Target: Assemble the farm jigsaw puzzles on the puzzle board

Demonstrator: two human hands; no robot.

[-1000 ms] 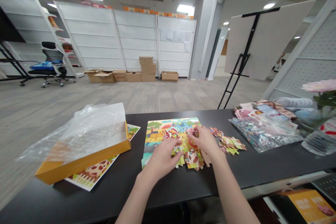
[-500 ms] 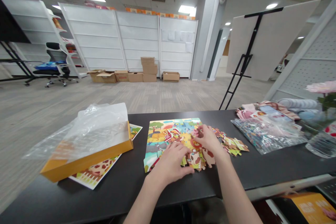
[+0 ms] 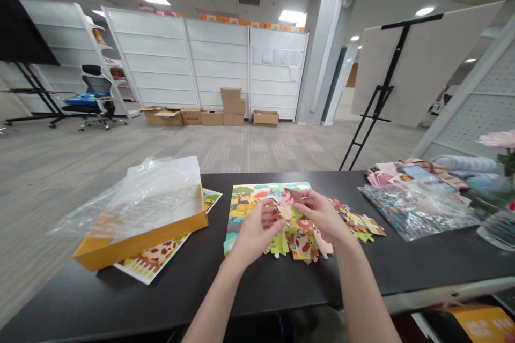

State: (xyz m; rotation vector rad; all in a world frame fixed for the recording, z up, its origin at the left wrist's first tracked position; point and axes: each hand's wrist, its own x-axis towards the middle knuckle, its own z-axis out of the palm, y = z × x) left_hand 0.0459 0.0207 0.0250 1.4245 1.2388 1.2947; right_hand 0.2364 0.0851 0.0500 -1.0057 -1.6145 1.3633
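Observation:
My right hand [image 3: 322,214] pinches a brown and pink jigsaw piece [image 3: 290,196] raised over the puzzle. Opposite it, my left hand [image 3: 259,228] has its fingers curled and its thumb forward, closed on a pale jigsaw piece [image 3: 285,214]; its grip is partly hidden. Beneath both hands lies a colourful animal puzzle board [image 3: 238,209], partly covered. Loose jigsaw pieces [image 3: 301,246] are heaped along its near side, below and between my hands. Further loose pieces [image 3: 364,225] spread over the black table [image 3: 193,289] to the right of my right hand.
At the left, a yellow box [image 3: 140,244] holding clear plastic wrap [image 3: 148,193] rests on a printed picture sheet [image 3: 155,260]. A clear bag of small pieces [image 3: 418,214] lies at the right, near folded cloths [image 3: 426,169] and a glass vase [image 3: 499,228].
My left hand has risen from the loose pieces and now closes on a piece. My right hand has lifted a brown and pink piece into view. The camera view has shifted slightly.

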